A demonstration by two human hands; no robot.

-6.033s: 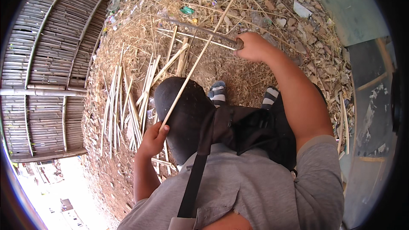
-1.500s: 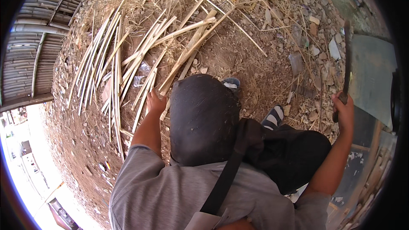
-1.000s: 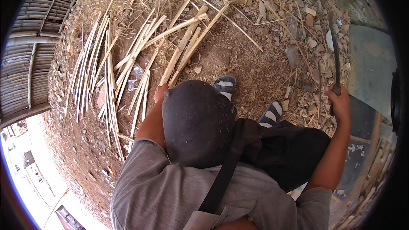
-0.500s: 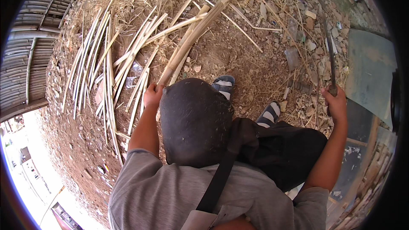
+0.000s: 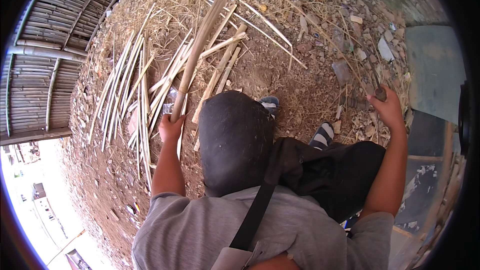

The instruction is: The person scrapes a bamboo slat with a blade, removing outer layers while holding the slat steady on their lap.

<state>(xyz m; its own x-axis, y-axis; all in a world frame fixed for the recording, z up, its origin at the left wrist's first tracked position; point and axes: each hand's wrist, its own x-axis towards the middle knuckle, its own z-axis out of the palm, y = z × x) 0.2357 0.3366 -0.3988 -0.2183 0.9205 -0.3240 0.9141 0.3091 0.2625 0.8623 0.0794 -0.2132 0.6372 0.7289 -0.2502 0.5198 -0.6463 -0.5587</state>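
My left hand (image 5: 171, 129) is closed round the lower end of a long tan bamboo pole (image 5: 197, 50). The pole slants up and away over the strips on the ground, its far end near the top of the view. Out to the right, my right hand (image 5: 389, 107) grips the handle of a long-bladed knife (image 5: 372, 72). Its thin dark blade points away from me over the rubble, apart from the bamboo. Split bamboo strips (image 5: 170, 72) lie crossed beneath the pole. Wider bamboo pieces (image 5: 220, 67) rest on the soil just right of it.
A bundle of thin strips (image 5: 120, 87) lies at the left, near a bamboo-slat structure (image 5: 40, 87). My knee (image 5: 235, 140) and sandalled feet (image 5: 322, 135) are in the middle. Stones and litter (image 5: 345, 72) cover the right side, beside a grey-green panel (image 5: 432, 72).
My left hand has moved left with the bamboo pole, which has swung left and lifted away from the wider pieces. My right hand has shifted slightly left and up; the blade appears shorter.
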